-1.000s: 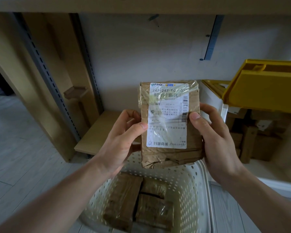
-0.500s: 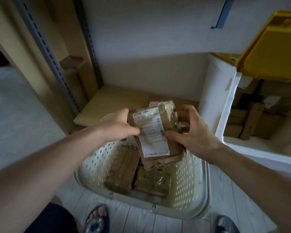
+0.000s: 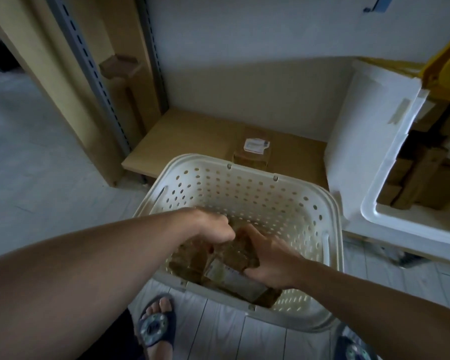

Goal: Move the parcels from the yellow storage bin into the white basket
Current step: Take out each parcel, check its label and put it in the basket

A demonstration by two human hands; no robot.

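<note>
Gripping a brown parcel (image 3: 234,258) from both sides, the left hand (image 3: 213,228) and right hand (image 3: 269,259) hold it low inside the white basket (image 3: 247,170), on other parcels (image 3: 187,261). Right of the basket stands the yellow-lidded storage bin (image 3: 374,157); one small package (image 3: 253,152) lies on the shelf behind.

Both hands down inside white basket (image 3: 247,165), left hand (image 3: 213,227) and right hand (image 3: 268,258) gripping brown parcel (image 3: 234,266) among other parcels (image 3: 185,261), lone parcel (image 3: 253,150) on low shelf (image 3: 187,136) behind, yellow bin (image 3: 447,66) far right, sandalled feet on floor.
</note>
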